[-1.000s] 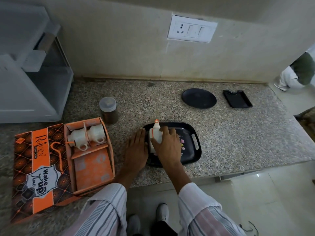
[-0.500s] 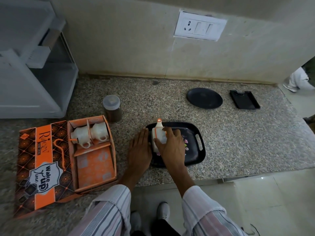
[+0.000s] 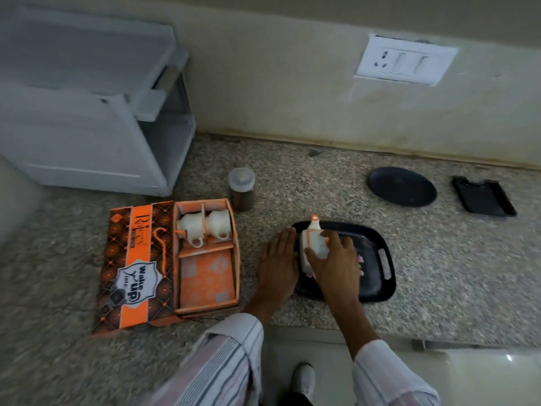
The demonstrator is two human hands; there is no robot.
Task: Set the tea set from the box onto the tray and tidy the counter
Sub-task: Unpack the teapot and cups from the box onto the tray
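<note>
Inspector: The right hand [image 3: 333, 259] is clamped over the white teapot [image 3: 312, 244], which stands on the black tray [image 3: 377, 288] near its left end. The left hand [image 3: 278, 265] lies flat and open on the worktop [image 3: 439, 273] against the tray's left edge, gripping nothing.

Clerk: How is the teapot judged to handle?

Inspector: It appears to be glazed ceramic with orange trim: stiff, moderately heavy, slippery and liable to chip. The orange-tipped lid knob [image 3: 314, 218] suggests a loose lid, so a hold around the body with the lid steadied is advised. No handle or spout can be made out under the hand.

Clerk: And the remainder of the set?

Inspector: Two white cups [image 3: 205, 227] lie side by side in the top compartments of the orange box [image 3: 205, 259]; the large lower compartment is empty. They look light and fragile. Their handles point toward the person and offer the natural hold.

Clerk: Any legible writing?

Inspector: The box lid [image 3: 134, 268], lying open to the left, reads "Wake up" on a white badge, with smaller script beneath that cannot be read. A brand word on the orange band begins "Ri"; the rest is blurred. The brown jar [image 3: 241, 189] behind the box shows no readable label.
</note>
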